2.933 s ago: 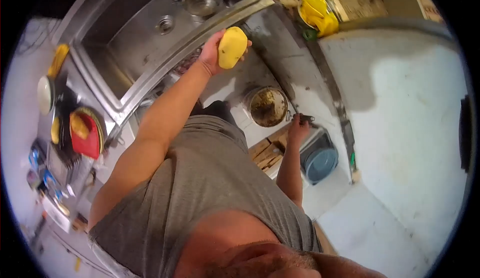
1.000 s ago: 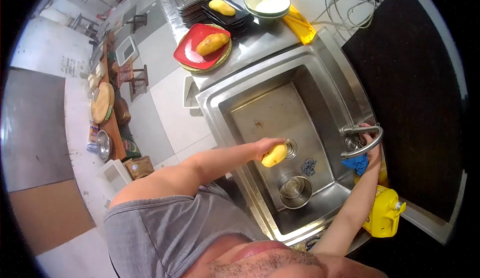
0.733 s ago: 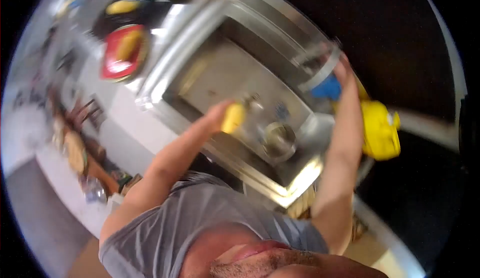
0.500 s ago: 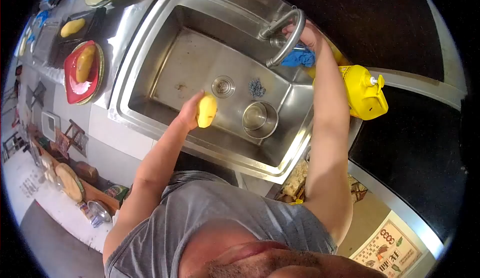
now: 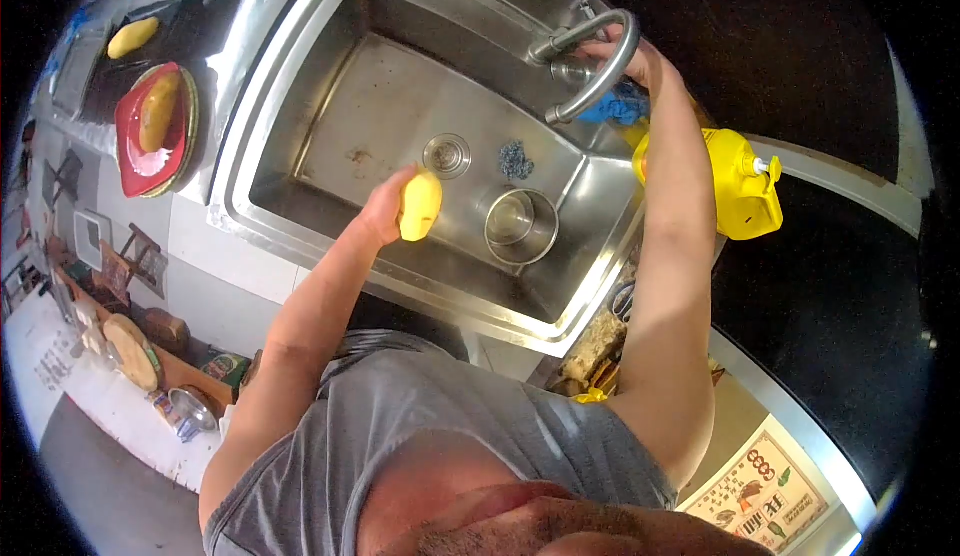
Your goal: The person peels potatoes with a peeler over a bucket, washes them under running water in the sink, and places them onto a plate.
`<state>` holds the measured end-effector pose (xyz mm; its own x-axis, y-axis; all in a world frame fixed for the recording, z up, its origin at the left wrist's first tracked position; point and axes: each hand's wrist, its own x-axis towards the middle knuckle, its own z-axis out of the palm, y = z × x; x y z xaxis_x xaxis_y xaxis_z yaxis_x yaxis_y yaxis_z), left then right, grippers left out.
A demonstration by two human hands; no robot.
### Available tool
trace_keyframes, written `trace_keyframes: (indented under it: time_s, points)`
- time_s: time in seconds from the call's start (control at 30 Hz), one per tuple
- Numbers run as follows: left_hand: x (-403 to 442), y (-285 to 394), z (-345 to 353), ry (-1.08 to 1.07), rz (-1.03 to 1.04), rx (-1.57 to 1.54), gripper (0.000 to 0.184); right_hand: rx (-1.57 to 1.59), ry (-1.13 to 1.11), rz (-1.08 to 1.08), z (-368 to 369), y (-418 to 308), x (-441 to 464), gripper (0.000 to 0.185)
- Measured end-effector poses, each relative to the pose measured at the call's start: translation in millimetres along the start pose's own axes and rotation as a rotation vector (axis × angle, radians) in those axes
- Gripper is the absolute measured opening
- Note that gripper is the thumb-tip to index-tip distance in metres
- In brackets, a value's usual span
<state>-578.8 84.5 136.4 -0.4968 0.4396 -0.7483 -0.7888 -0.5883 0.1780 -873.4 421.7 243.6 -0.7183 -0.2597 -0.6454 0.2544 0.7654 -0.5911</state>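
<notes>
Since the first frame, the right hand (image 5: 640, 59) has moved to the upper-right tap (image 5: 588, 102), grip unclear; mid-frame, the left hand (image 5: 386, 208) clasps a yellow potato (image 5: 420, 206). Lower-right poster (image 5: 765, 496): characters illegible.

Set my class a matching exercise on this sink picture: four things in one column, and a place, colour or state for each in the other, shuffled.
Things:
1. Left hand
2. Metal pot
3. Jug
4. Top plate

Descriptions:
A. Yellow
B. Inside the sink
C. Red
D. Gripping a potato

Right pairs: 1-D, 2-B, 3-A, 4-C
</notes>
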Motion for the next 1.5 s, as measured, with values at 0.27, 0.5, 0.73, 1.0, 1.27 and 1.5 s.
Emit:
trace_keyframes:
  time_s: [0.27, 0.5, 0.73, 1.0, 1.27, 1.5]
  points:
    - [57, 7, 38, -0.129, -0.067, -0.163, 0.050, 0.133, 0.245, -0.027, 31, 33, -49, 0.039]
    - [89, 26, 116, -0.269, -0.041, -0.110, 0.039, 0.712, 0.524, 0.098, 147, 27, -227, 0.036]
    - [109, 4, 135, -0.200, 0.070, 0.079, 0.045, 0.922, 0.715, 0.345, 267, 79, -347, 0.030]
    - [106, -13, 116, -0.301, 0.038, -0.165, 0.038, 1.041, 0.849, 0.409, 323, 91, -391, 0.020]
    - [111, -1, 100, -0.389, -0.007, -0.183, 0.035, 0.992, 0.907, 0.442, 344, 82, -404, 0.016]
    - [101, -2, 102, -0.432, 0.116, -0.035, 0.045, 0.937, 0.927, 0.506, 353, 63, -410, 0.014]
